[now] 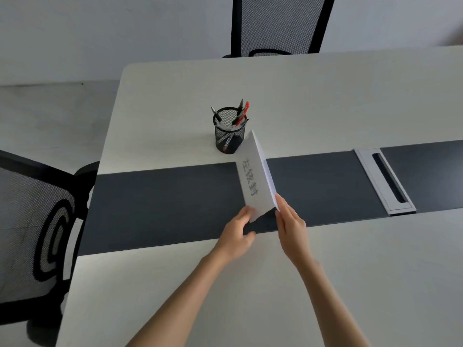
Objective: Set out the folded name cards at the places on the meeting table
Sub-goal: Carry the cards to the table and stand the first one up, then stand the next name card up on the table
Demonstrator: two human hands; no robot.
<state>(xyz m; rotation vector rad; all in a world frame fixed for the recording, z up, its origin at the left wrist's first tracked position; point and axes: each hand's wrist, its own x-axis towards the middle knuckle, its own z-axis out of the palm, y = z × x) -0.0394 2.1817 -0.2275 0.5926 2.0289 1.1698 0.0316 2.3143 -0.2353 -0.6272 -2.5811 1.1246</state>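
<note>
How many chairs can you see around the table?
2: one mesh-backed chair at the far side, another chair at the left end. Others may sit outside the frame.

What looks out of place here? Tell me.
Only the name card: it stands on the table's dark centre strip, beside the pen cup, facing neither chair, with both hands, left and right, at its near end.

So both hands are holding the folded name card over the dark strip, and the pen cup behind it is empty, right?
Not quite. The head view shows both hands, left hand and right hand, holding the folded name card over the dark strip, but the pen cup holds several pens.
</note>
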